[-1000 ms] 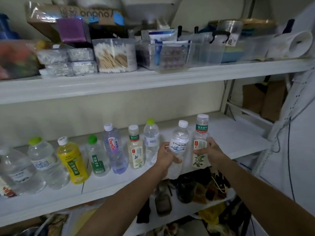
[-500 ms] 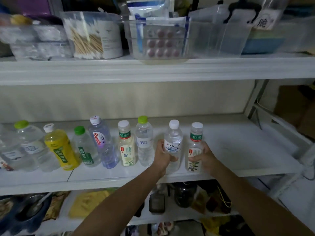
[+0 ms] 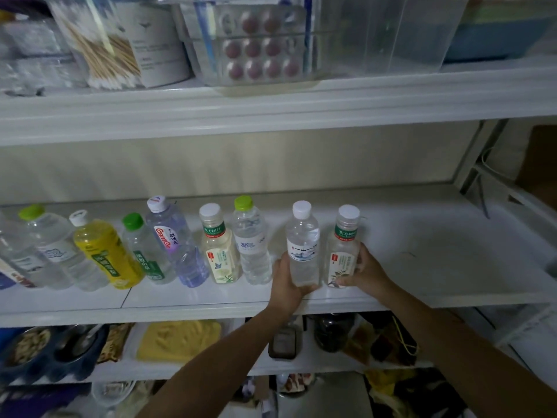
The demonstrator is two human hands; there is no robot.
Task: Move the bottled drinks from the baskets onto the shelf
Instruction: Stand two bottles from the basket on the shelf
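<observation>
My left hand (image 3: 286, 282) grips a clear water bottle (image 3: 303, 239) with a white cap, standing upright on the white middle shelf (image 3: 422, 267). Right beside it, my right hand (image 3: 366, 271) holds a pale tea bottle (image 3: 343, 245) with a green neck label, also upright on the shelf. To their left stands a row of several bottles: a green-capped water bottle (image 3: 251, 239), another pale tea bottle (image 3: 218, 245), a purple-tinted bottle (image 3: 171, 236), a green-labelled bottle (image 3: 144, 251) and a yellow drink (image 3: 102, 251). No basket is in view.
The upper shelf (image 3: 271, 107) carries a tub of cotton swabs (image 3: 120, 43) and a clear box of pill blisters (image 3: 259, 46). The lower shelf holds a yellow pack (image 3: 177, 339), dark jars and bowls. The middle shelf's right part is bare white surface.
The two bottles were raised from below the shelf edge and now stand on the shelf at the right end of the row. The camera has moved closer.
</observation>
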